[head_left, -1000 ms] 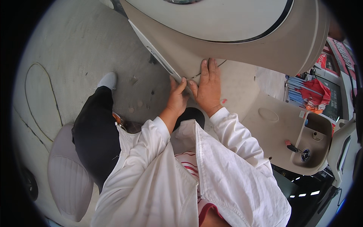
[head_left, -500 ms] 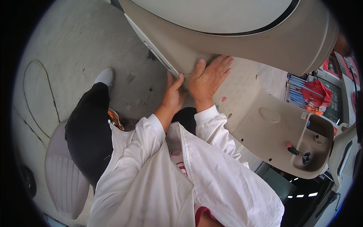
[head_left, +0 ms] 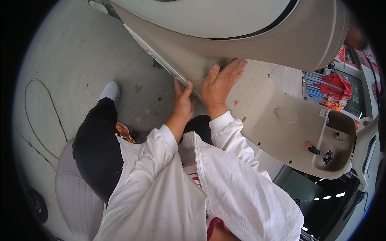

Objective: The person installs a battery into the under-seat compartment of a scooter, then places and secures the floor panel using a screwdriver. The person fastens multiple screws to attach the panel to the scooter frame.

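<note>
A beige body panel (head_left: 241,50) curves across the top of the view, with a black-edged white panel (head_left: 209,20) set above it. At its lower corner, my left hand (head_left: 183,102) grips the panel's edge, thumb on the near face and the other fingers partly hidden behind. My right hand (head_left: 220,85) rests flat on the same panel just to the right, fingers stretched out and thumb apart. A flat beige plastic piece (head_left: 277,128) lies beyond the right hand; a key with a dark and red fob (head_left: 312,148) sits in its recessed compartment (head_left: 350,140).
A ribbed greyish seat (head_left: 78,193) lies on the floor at the left, near a small black wheel (head_left: 38,207). A thin cable (head_left: 52,100) loops over the concrete. Red cloth with blue rods (head_left: 337,89) is at the right. My shoe (head_left: 110,90) stands left of the panel.
The view has shifted slightly, so the beige panel appears a little farther left. Both hands keep nearly the same places on it.
</note>
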{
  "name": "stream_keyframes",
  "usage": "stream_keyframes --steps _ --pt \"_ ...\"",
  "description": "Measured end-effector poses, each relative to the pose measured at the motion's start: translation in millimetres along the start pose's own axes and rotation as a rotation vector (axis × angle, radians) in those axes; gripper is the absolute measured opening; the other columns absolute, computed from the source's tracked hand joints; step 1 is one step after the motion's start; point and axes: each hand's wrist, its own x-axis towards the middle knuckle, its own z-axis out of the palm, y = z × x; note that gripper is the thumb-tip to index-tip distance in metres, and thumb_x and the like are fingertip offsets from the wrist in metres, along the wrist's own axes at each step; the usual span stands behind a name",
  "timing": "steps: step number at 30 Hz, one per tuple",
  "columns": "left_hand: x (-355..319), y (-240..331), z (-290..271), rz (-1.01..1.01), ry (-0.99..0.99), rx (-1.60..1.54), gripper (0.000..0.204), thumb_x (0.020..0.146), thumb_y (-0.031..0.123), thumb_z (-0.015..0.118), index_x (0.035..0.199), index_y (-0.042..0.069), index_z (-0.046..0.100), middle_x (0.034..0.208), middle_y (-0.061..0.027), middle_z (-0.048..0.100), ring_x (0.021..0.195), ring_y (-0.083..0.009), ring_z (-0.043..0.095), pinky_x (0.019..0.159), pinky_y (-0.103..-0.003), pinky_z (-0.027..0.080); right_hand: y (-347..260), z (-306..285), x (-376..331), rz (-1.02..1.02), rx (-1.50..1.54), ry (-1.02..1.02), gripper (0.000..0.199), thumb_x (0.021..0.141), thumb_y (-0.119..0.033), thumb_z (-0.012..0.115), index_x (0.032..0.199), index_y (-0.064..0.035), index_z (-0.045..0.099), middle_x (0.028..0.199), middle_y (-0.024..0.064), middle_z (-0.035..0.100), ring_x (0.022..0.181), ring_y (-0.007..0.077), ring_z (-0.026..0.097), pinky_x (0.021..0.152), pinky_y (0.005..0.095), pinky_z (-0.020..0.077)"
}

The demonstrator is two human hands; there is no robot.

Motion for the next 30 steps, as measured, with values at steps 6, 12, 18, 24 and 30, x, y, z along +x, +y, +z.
stream_keyframes --steps 6,12,18,24,30 --pt "1.6 7.6 -2.8 -0.028 0.089 0.177 0.100 0.096 0.049 0.071 0.161 0.017 0.003 0.162 -0.0105 0.026 0.149 -0.0314 0.027 0.115 -0.068 0.024 24.4 -48.9 -51.8 -0.193 0.233 0.262 0.094 0.106 -0.061 0.031 0.159 0.0130 0.006 0.166 0.0345 0.012 0.155 0.0521 0.004 0.123 0.0627 0.0018" --pt "11.6 15.5 -16.3 0.057 0.022 0.282 0.094 0.095 0.046 0.074 0.156 0.008 0.014 0.150 -0.0151 0.038 0.140 -0.0299 0.040 0.112 -0.062 0.035 53.5 15.2 -47.3 -0.455 -0.321 -0.115 0.094 0.104 -0.060 0.044 0.158 0.0108 0.016 0.165 0.0326 0.016 0.153 0.0526 0.015 0.122 0.0646 0.0081" --pt "12.0 7.2 -22.0 0.071 0.030 0.316 0.101 0.095 0.051 0.071 0.160 0.009 0.006 0.156 -0.0182 0.034 0.145 -0.0354 0.034 0.116 -0.063 0.030 44.7 -58.2 -21.6 -0.237 0.136 0.070 0.088 0.104 -0.049 0.049 0.158 0.0120 0.016 0.165 0.0351 0.011 0.153 0.0547 0.012 0.123 0.0620 0.0114" --pt "-4.5 19.3 -2.2 0.062 -0.018 0.353 0.099 0.096 0.057 0.066 0.162 0.013 0.006 0.164 -0.0170 0.025 0.153 -0.0382 0.024 0.119 -0.065 0.023 42.9 10.7 -5.7 -0.044 -0.056 -0.132 0.082 0.106 -0.043 0.046 0.158 0.0124 0.015 0.165 0.0368 0.011 0.153 0.0542 0.011 0.125 0.0582 0.0111" --pt "-14.8 15.0 37.5 0.059 0.062 0.558 0.103 0.094 0.054 0.072 0.162 0.010 0.009 0.164 -0.0174 0.025 0.152 -0.0378 0.024 0.121 -0.062 0.019 71.7 -28.5 -3.9 0.063 0.381 -0.089 0.076 0.109 -0.041 0.041 0.159 0.0110 0.016 0.164 0.0354 0.016 0.154 0.0514 0.011 0.125 0.0571 0.0102"
